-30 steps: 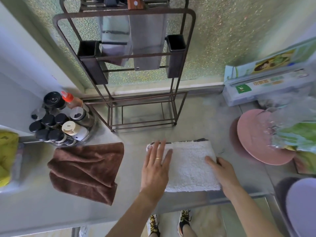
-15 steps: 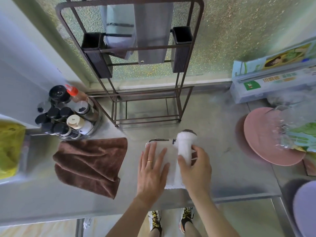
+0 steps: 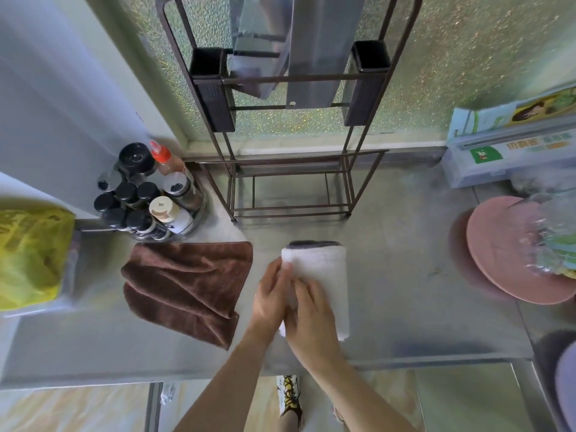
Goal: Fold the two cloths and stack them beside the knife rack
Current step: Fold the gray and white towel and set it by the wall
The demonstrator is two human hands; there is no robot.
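A white cloth (image 3: 324,275) with a dark underside lies folded into a narrow strip on the steel counter (image 3: 405,275), just in front of the brown wire knife rack (image 3: 290,182). My left hand (image 3: 269,294) holds its left edge, fingers pinching the fabric. My right hand (image 3: 311,319) lies flat on top of it, pressing the near half down. A brown cloth (image 3: 187,285) rests loosely folded and rumpled to the left, apart from both hands.
A round rack of spice bottles (image 3: 146,201) stands left of the knife rack. A yellow bag (image 3: 28,257) sits at far left. Pink plates (image 3: 511,254) and boxed wrap (image 3: 511,157) occupy the right. The counter's front edge runs just below my wrists.
My right hand has carried the white cloth's right half over to the left, and the cloth is now half as wide. Both hands now meet at its left side.
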